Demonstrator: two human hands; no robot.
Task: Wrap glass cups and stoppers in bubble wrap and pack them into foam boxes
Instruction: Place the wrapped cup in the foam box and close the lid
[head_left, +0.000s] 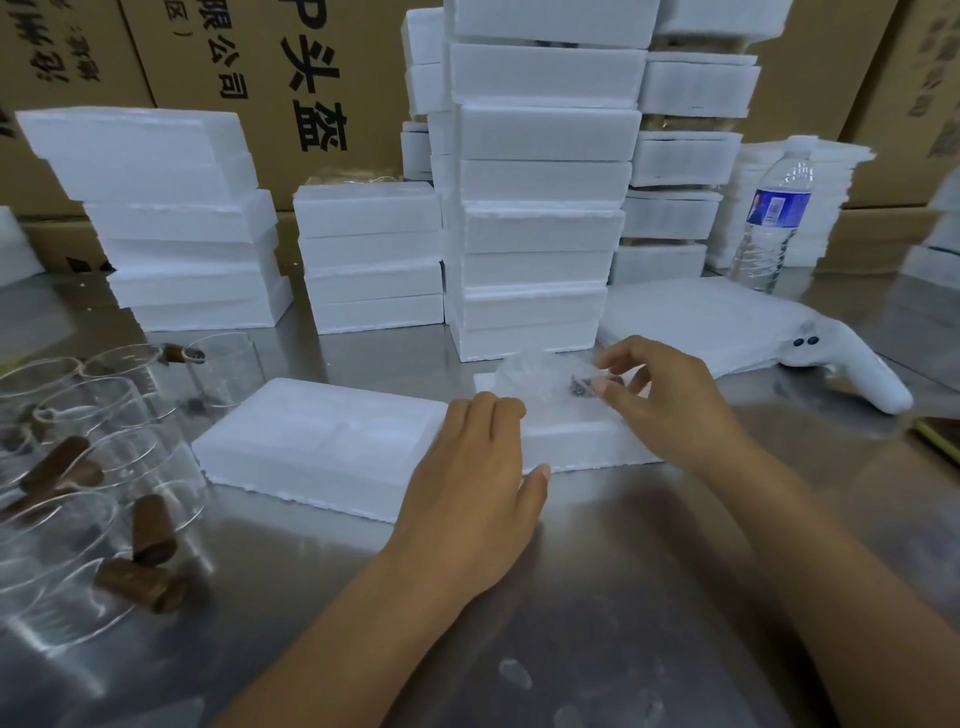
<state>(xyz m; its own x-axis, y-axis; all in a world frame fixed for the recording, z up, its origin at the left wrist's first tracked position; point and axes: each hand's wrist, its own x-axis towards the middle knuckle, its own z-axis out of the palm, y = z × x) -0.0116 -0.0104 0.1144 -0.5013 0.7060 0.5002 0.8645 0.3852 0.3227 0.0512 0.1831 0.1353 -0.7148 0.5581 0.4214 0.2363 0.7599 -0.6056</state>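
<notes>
Two hands at the foam box (322, 441): my right hand (670, 405) pinches the bubble-wrapped stopper (540, 384) above it; my left hand (467, 467) rests on its rim, fingertips hidden, grip unclear. A loose pinch could let it unroll.

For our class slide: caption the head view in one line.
Right hand pinches bubble-wrapped stopper over foam box; left hand rests on it.

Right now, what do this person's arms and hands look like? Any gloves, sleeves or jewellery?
Both are bare. The left hand and right hand wear no gloves, and I see no rings, watch or bracelet at either wrist. The forearms run uncovered to the picture's edge, so no sleeves show. The fingernails that show look short and unpainted.
</notes>
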